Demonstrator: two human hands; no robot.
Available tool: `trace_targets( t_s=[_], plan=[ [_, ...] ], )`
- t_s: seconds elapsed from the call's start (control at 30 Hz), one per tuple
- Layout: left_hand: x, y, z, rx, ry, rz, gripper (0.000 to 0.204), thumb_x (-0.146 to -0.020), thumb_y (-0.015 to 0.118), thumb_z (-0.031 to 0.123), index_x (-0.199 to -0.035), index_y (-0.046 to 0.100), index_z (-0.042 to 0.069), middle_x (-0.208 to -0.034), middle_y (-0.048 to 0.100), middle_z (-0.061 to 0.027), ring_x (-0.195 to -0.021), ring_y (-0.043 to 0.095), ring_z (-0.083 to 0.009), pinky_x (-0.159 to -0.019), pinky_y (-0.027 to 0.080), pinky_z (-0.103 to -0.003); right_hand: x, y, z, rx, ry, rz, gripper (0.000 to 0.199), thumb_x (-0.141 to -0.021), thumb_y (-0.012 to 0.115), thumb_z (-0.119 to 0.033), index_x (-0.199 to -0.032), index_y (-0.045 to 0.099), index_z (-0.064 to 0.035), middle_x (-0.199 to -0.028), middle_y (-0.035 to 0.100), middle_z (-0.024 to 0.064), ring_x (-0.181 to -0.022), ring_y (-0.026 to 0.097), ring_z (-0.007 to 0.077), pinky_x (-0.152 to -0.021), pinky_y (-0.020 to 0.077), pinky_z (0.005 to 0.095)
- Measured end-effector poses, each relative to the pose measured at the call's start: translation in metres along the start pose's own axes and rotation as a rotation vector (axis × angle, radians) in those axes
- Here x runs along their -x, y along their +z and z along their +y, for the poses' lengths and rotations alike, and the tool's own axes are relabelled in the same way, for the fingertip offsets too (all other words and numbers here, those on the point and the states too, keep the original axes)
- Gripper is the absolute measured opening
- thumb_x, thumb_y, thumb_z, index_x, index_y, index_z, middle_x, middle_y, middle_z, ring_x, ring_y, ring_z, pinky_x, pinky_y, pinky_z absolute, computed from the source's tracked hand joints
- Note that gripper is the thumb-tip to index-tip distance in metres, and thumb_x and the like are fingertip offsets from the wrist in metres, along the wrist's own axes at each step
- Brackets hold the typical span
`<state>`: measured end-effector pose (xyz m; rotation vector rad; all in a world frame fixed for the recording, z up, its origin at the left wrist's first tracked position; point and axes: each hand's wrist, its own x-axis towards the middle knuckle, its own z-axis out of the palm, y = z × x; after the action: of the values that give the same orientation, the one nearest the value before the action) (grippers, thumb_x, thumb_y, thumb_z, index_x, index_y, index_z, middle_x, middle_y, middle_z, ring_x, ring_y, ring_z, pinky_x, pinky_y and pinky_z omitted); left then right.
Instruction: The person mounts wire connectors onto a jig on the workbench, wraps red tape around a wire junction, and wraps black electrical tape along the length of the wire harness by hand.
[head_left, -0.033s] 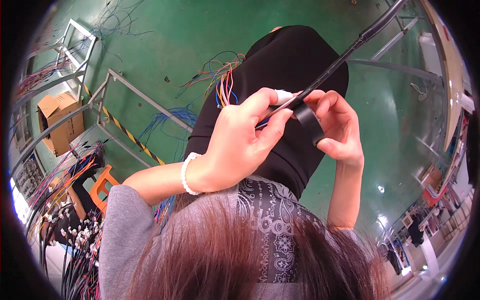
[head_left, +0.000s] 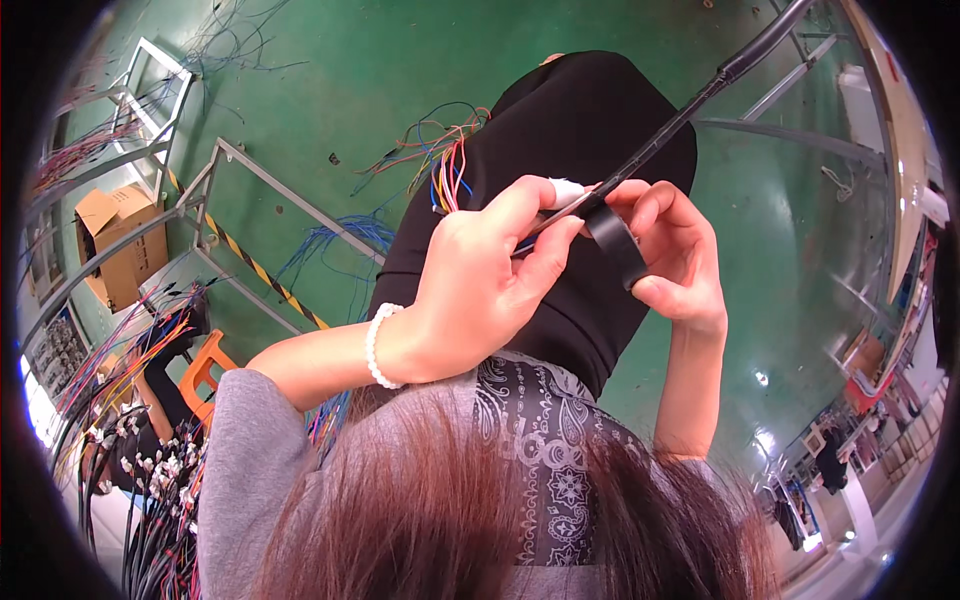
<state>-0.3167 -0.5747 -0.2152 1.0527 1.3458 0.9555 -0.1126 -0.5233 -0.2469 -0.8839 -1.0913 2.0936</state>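
A wire harness (head_left: 655, 150) wrapped in black tape slants over my lap from the upper right. My left hand (head_left: 480, 275) pinches its lower end between thumb and index finger; a white wrap (head_left: 566, 192) covers that fingertip. From under this hand, loose coloured wire ends (head_left: 450, 175) fan out over my thigh. My right hand (head_left: 685, 250) holds a roll of black tape (head_left: 617, 245) by its rim, right against the harness beside the left fingertips. The fingers partly hide where tape and harness meet.
Grey metal frames (head_left: 290, 195) stand on the green floor to the left, near an open cardboard box (head_left: 125, 245). Bundled wires with white connectors (head_left: 160, 475) hang at lower left by an orange stool (head_left: 205, 375). A curved board edge (head_left: 900, 150) runs along the right.
Both hands stay in nearly the same place. The tape roll has tilted very slightly in my right hand.
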Motion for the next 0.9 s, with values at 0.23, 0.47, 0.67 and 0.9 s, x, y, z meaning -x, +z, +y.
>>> trace_targets(
  t_s=[0.23,0.47,0.67,0.9],
  plan=[
    [-0.003,-0.003,-0.009,-0.267,0.123,0.038,0.017,-0.091,0.06,0.002,-0.106,0.058,-0.006,-0.079,0.068,-0.0077,-0.074,0.06,-0.0048,-0.067,0.047,-0.019,0.006,0.006,0.005,-0.033,-0.004,0.063,0.048,-0.069,0.081,-0.03,-0.097,0.052,-0.0036,-0.125,0.055,0.0197,-0.11,0.061,0.0317,-0.1,0.0451,0.0445],
    [-0.007,-0.01,0.003,0.168,-0.188,-0.048,0.03,-0.099,0.054,0.014,-0.125,0.054,-0.002,-0.064,0.047,0.0075,-0.055,0.039,0.001,-0.05,0.029,-0.016,0.008,0.002,0.008,-0.039,0.0,0.105,0.047,-0.071,0.081,-0.03,-0.096,0.051,-0.0035,-0.125,0.056,0.0178,-0.112,0.06,0.0329,-0.101,0.0458,0.0464],
    [-0.007,-0.008,0.006,0.31,-0.277,-0.167,0.039,-0.104,0.046,0.022,-0.136,0.042,0.0,-0.064,0.037,0.0112,-0.053,0.03,0.0011,-0.048,0.022,-0.018,-0.004,0.008,0.004,-0.06,0.001,0.123,0.05,-0.069,0.082,-0.029,-0.096,0.047,-0.0062,-0.124,0.056,0.0172,-0.109,0.061,0.0289,-0.101,0.0455,0.0413],
    [-0.006,-0.001,-0.008,0.274,-0.162,-0.091,0.02,-0.1,0.052,0.01,-0.117,0.047,0.001,-0.071,0.052,0.0061,-0.059,0.039,0.0019,-0.051,0.029,-0.018,-0.006,0.005,0.004,-0.155,-0.026,-0.006,0.037,-0.074,0.078,-0.015,-0.094,0.048,-0.0044,-0.127,0.054,0.0198,-0.116,0.055,0.0231,-0.103,0.0424,0.0365]
  ],
)
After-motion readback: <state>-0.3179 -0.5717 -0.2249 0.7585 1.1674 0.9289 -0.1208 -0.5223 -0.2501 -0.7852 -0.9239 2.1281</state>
